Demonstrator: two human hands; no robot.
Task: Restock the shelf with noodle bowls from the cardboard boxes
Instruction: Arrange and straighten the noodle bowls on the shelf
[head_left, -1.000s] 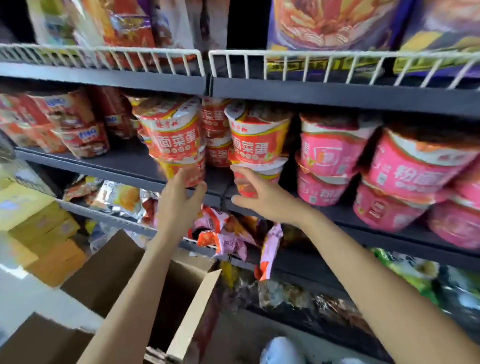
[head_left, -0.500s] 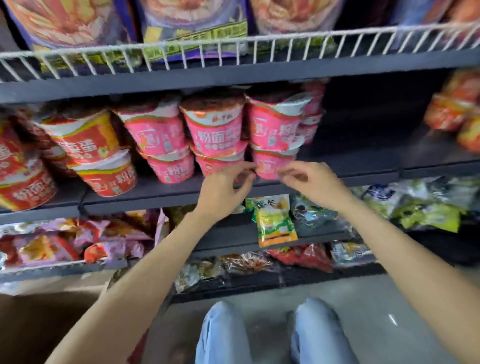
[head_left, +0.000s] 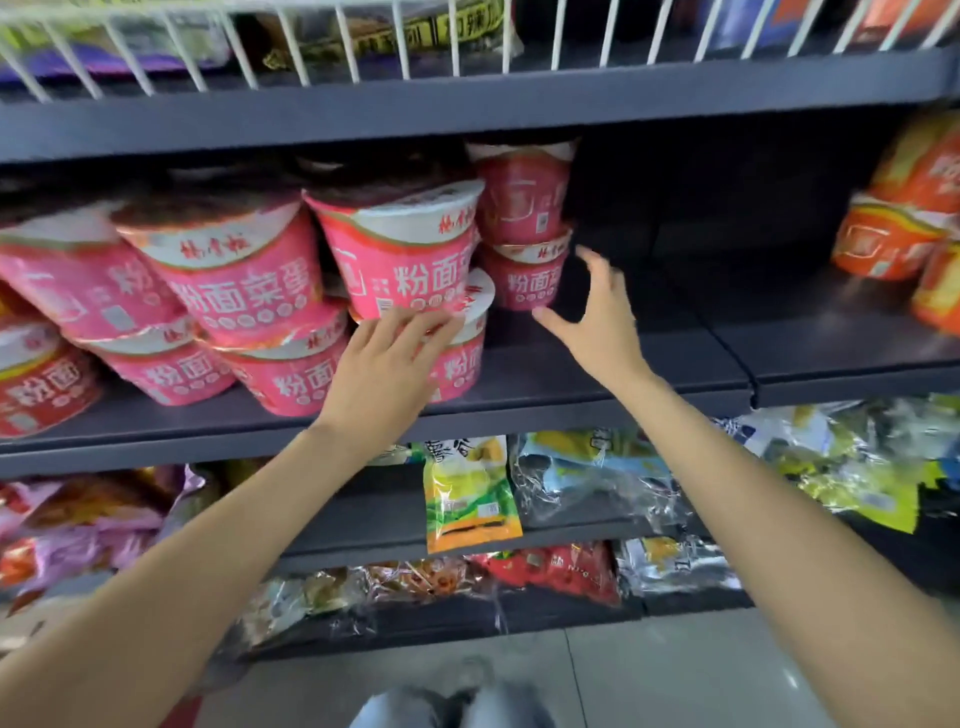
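Several pink noodle bowls (head_left: 244, 280) stand stacked two high on the dark grey shelf (head_left: 597, 384). My left hand (head_left: 384, 364) lies with straight fingers against the front stack, touching the lower bowl (head_left: 460, 364) and the base of the upper bowl (head_left: 400, 254). My right hand (head_left: 597, 322) is spread open just right of a rear stack of pink bowls (head_left: 524, 244), with its fingers apart and nothing held. No cardboard box is in view.
Right of the pink bowls the shelf holds a wide dark gap, then orange bowls (head_left: 893, 228) at the far right. A white wire rail (head_left: 311, 47) edges the shelf above. Snack packets (head_left: 470, 493) fill the lower shelves. My knees (head_left: 452, 706) are over the tiled floor.
The view has moved right and closer, from the red bowls to the pink ones. My left hand now touches the front pink stack and my right hand has spread open beside the rear stack.
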